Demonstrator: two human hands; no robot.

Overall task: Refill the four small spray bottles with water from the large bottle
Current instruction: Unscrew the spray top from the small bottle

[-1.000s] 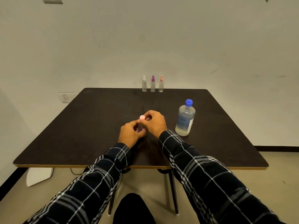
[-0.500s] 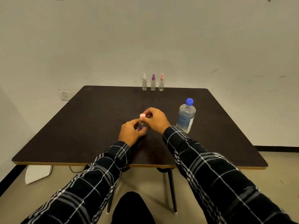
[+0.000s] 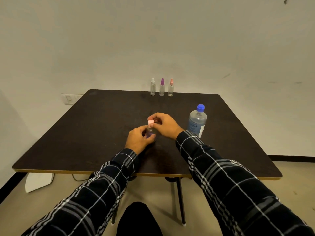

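Dark brown and matt, the table (image 3: pixel 95 126) fills the middle of the view, with a pale wall behind it and a beige floor below. Both forearms reach over its near edge in black sleeves (image 3: pixel 221 178) crossed by white check lines.

The large bottle (image 3: pixel 196 122) stands upright on the table to the right of the hands, clear, with a blue cap and a label on its side, just beside the right wrist but apart from it.

At the table's centre the left hand (image 3: pixel 136 140) is wrapped around the body of a small spray bottle (image 3: pixel 150 131), which stands upright, its base at or near the tabletop; whether it touches cannot be told. The left fingers (image 3: pixel 150 138) curl closed around the lower part of the clear body, the thumb on the near side. The right hand (image 3: pixel 164 124) comes in from the right and above, its fingers (image 3: pixel 156 119) pinched narrowly on the pink top (image 3: pixel 151 123) of that bottle, touching it on the right side.

Along the far edge of the table, well apart from the hands, three more small spray bottles stand upright in a close row: one with a white top (image 3: pixel 152 86), one with a purple top (image 3: pixel 162 87), one with a pink top (image 3: pixel 171 87).
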